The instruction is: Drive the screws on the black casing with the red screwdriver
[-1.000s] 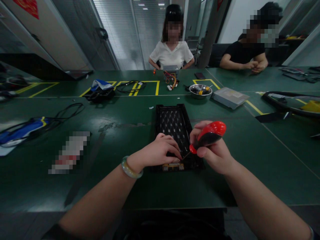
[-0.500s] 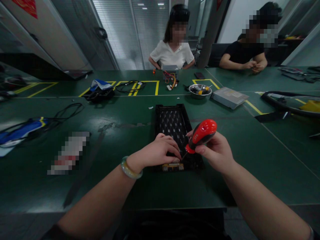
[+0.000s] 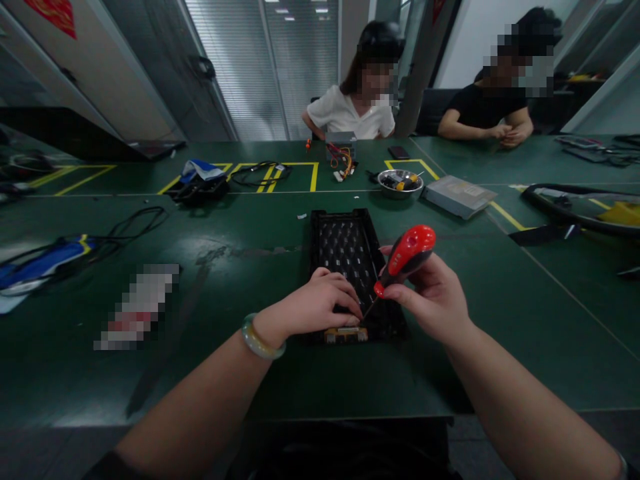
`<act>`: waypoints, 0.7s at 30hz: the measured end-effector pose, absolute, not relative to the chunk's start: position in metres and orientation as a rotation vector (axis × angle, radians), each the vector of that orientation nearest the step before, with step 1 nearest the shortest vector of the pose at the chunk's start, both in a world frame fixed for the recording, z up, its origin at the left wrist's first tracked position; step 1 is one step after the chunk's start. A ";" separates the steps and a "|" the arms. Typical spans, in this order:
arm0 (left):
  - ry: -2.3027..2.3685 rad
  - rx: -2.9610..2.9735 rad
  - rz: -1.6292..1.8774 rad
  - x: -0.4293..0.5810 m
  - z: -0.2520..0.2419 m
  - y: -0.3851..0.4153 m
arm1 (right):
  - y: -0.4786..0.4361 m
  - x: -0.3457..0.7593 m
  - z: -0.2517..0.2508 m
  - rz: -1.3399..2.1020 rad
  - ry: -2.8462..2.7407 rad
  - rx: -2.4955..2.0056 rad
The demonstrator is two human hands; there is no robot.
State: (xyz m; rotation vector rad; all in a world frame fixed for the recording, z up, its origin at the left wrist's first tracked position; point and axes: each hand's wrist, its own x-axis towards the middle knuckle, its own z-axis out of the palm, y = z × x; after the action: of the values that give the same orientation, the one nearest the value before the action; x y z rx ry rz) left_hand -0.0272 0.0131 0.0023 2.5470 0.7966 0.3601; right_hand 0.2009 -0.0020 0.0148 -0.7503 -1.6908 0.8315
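A black plastic panel (image 3: 344, 233) with a patterned inner face lies lengthwise in front of me. At its near end is a small yellow-brown circuit board (image 3: 345, 335) with metal connectors. My left hand (image 3: 325, 300) lies over the panel's lower left, fingers bent and closed, fingertips at the board's upper edge; whatever they pinch is hidden. My right hand (image 3: 433, 293) is closed around a screwdriver (image 3: 411, 253) with a red and black handle. The screwdriver is tilted, its thin shaft pointing down-left to my left fingertips beside the board.
Further back on the green table (image 3: 240, 287) are a metal bowl (image 3: 400, 183) of tools, a flat grey drive (image 3: 460, 195) and a power supply (image 3: 341, 143) with wires. Blue-and-black items and cables lie left. Two people (image 3: 353, 110) sit across the table.
The screwdriver handle has tipped further right and my right hand has shifted slightly, with the tip staying near the board. My left hand stays put. The person in white has leaned to the right.
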 end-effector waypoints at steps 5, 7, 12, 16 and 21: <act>0.789 2.558 0.368 -0.027 0.002 0.012 | -0.003 0.202 0.019 0.830 -1.723 -0.762; 0.788 2.561 0.366 -0.027 0.001 0.012 | -0.003 0.203 0.019 0.825 -1.753 -0.764; 0.792 2.559 0.366 -0.028 0.002 0.011 | -0.004 0.203 0.018 0.837 -1.779 -0.740; 0.790 2.555 0.357 -0.028 0.004 0.011 | -0.006 0.204 0.018 0.863 -1.743 -0.729; 0.790 2.556 0.353 -0.027 0.005 0.011 | -0.006 0.205 0.019 0.860 -1.784 -0.727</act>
State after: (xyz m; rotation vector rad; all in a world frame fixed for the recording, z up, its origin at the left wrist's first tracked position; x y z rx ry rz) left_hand -0.0272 0.0107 0.0046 2.5556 0.7899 0.3528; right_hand 0.2051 -0.0056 0.0195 -0.7272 -1.7844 0.8602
